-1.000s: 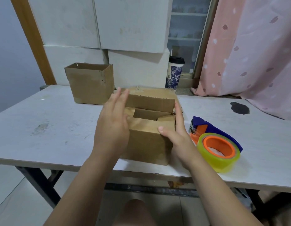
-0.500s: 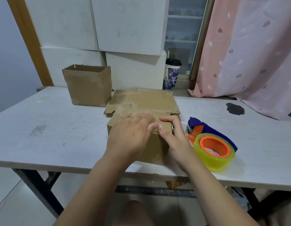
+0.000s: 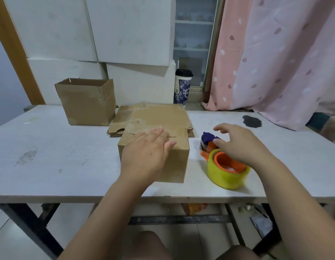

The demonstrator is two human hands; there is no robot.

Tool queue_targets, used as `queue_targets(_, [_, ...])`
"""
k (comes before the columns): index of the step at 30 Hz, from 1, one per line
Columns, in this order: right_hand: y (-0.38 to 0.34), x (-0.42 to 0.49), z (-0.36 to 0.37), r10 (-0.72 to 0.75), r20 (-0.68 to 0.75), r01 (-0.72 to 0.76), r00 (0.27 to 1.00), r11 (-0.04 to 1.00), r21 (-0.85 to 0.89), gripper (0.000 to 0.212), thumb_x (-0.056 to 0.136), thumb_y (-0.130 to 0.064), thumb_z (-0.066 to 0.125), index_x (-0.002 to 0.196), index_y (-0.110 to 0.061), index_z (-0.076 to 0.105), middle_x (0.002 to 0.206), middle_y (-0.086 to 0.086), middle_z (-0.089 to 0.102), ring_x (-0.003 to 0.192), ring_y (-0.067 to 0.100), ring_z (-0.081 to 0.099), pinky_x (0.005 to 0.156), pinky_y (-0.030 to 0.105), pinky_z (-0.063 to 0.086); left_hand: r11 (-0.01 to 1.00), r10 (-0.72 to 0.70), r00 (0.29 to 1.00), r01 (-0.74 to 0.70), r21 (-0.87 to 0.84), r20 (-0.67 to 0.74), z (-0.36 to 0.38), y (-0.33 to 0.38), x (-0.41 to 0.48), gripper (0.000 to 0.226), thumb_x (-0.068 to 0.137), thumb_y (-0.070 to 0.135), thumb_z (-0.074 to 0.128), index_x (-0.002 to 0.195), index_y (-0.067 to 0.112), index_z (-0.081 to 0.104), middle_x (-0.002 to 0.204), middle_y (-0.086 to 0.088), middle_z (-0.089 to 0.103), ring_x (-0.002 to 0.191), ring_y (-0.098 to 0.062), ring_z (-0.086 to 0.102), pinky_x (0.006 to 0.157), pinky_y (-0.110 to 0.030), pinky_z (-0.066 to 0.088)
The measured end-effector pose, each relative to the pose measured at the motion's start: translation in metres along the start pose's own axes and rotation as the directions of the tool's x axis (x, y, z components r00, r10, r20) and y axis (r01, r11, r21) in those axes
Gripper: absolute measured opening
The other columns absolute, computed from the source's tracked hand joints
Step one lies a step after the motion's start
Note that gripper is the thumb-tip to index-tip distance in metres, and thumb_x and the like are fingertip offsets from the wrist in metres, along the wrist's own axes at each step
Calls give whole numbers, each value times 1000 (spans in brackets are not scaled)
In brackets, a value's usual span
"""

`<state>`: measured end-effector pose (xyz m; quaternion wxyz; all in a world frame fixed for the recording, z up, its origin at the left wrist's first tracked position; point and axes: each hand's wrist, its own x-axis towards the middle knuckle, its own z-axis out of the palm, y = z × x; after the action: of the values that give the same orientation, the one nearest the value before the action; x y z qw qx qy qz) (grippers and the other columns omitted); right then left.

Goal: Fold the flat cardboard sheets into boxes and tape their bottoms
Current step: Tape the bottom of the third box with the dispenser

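Box (image 3: 159,158) under the left hand (image 3: 146,154), flaps closed.
Left palm presses flat on it; right hand (image 3: 240,145), fingers spread, empty, hovers over tape dispenser (image 3: 224,166).

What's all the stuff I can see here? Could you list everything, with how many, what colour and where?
Folded box: 1, brown, near table edge, flaps closed on top.
Open box: 1, brown, far left of table, upright.
Flat cardboard sheets: a stack, count unclear, brown, behind the folded box.
Tape dispenser: 1, orange and blue, right of the folded box.
Tape roll: 1, yellowish clear, on the dispenser.
Table: 1, white, scuffed, with a dark stain far right.
Cup: 1, white and blue with black lid, behind the table.
Curtain: 1, pink, right.
White panels: several, against the back wall.
Left hand: flat on the folded box.
Right hand: open, over the dispenser.
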<state>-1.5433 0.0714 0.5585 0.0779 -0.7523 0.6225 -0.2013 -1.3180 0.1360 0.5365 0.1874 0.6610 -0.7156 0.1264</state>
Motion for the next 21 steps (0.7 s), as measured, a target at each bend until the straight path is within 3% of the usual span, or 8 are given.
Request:
queue_targets(2, [17, 7, -6, 73, 226, -48, 971, 992, -114, 51, 89, -36, 62, 137, -32, 46, 132, 0, 55, 110, 20, 52, 82, 27, 41, 1000, -16, 1000, 16, 11, 11, 4, 6, 4, 64, 94, 50, 2, 145, 28, 34, 152, 10, 29, 140, -4, 21, 111, -23, 7])
queue_targets(4, [29, 11, -10, 116, 376, -84, 919, 991, -101, 64, 86, -39, 66, 143, -33, 37, 124, -3, 54, 99, 17, 52, 67, 22, 43, 1000, -27, 999, 27, 9, 19, 7, 11, 9, 58, 97, 48, 7, 145, 27, 33, 153, 9, 28, 141, -5, 20, 111, -23, 6])
queue_targets(7, [42, 15, -12, 174, 401, -190, 899, 982, 1, 72, 81, -36, 74, 142, -31, 38, 114, -6, 48, 95, 17, 56, 58, 23, 50, 999, -36, 999, 36, 12, 23, 12, 17, 14, 58, 98, 48, 8, 146, 26, 32, 153, 8, 28, 141, -5, 20, 112, -24, 6])
queue_targets(10, [50, 17, -5, 192, 439, -225, 878, 974, 22, 40, 78, -29, 77, 114, -21, 59, 99, 0, 64, 82, 16, 64, 59, 28, 57, 999, -42, 999, 41, 12, 34, 15, 22, 18, 58, 98, 48, 6, 146, 25, 31, 153, 8, 27, 141, -5, 19, 113, -25, 5])
queue_targets(12, [54, 15, 2, 193, 441, -232, 877, 972, 37, 25, 79, -25, 75, 99, -16, 64, 88, 6, 67, 73, 17, 65, 59, 29, 58, 999, -42, 999, 41, 18, 29, 17, 23, 19, 60, 97, 48, 4, 146, 26, 31, 153, 9, 27, 141, -5, 19, 113, -26, 5])
queue_targets(16, [63, 10, 9, 223, 399, -323, 890, 925, 203, 11, 82, -17, 68, 89, -10, 65, 74, 7, 65, 63, 18, 62, 50, 24, 51, 999, -40, 999, 40, 30, 4, 19, 22, 16, 62, 95, 48, 2, 146, 27, 30, 153, 10, 27, 141, -4, 18, 114, -26, 5])
queue_targets(18, [67, 7, 9, 240, 407, -400, 881, 838, 371, 6, 83, -15, 67, 87, -10, 65, 67, 5, 65, 59, 16, 63, 50, 22, 50, 999, -42, 999, 42, 31, -1, 20, 22, 16, 62, 95, 48, 1, 146, 27, 30, 153, 11, 26, 141, -3, 18, 113, -26, 4])
queue_targets(21, [64, 4, 9, 188, 433, -459, 881, 558, 691, 8, 89, -13, 61, 91, -6, 65, 65, 6, 68, 57, 14, 66, 50, 21, 51, 999, -49, 999, 49, 15, -4, 19, 23, 18, 60, 97, 47, 3, 146, 27, 30, 153, 10, 26, 141, -4, 18, 113, -25, 4])
